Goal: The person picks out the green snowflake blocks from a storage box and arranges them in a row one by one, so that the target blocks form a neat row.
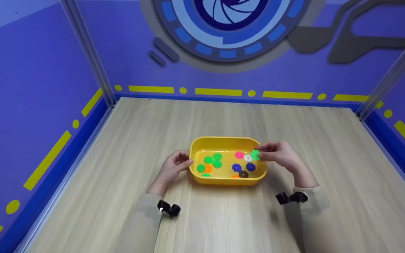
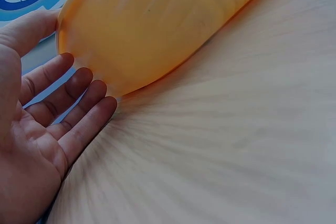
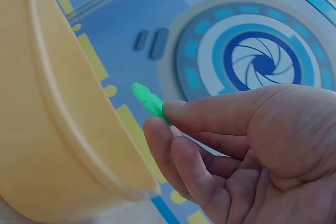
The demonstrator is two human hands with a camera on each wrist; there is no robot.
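Note:
A yellow plastic basin [image 1: 226,181] stands on the table and holds notched plastic discs. At its left end my left hand [image 1: 175,168] holds the wall, the thumb at the rim and the fingertips against the outside [image 2: 97,95]. Over the right end, my right hand [image 1: 282,154] pinches a bright green notched disc [image 3: 148,99] between thumb and index finger, above the rim. Inside the basin, several green discs [image 1: 217,164] and an orange disc [image 1: 207,168] lie to the left. A pink disc [image 1: 238,155], a white disc [image 1: 248,158], two blue discs and a black disc [image 1: 243,174] lie right.
The wooden table [image 1: 146,126] runs on all sides of the basin. Printed purple panels [image 1: 128,66] enclose it at the back, left and right, with metal posts [image 1: 93,59] in the corners. Black wrist cameras [image 1: 169,208] sit on both sleeves.

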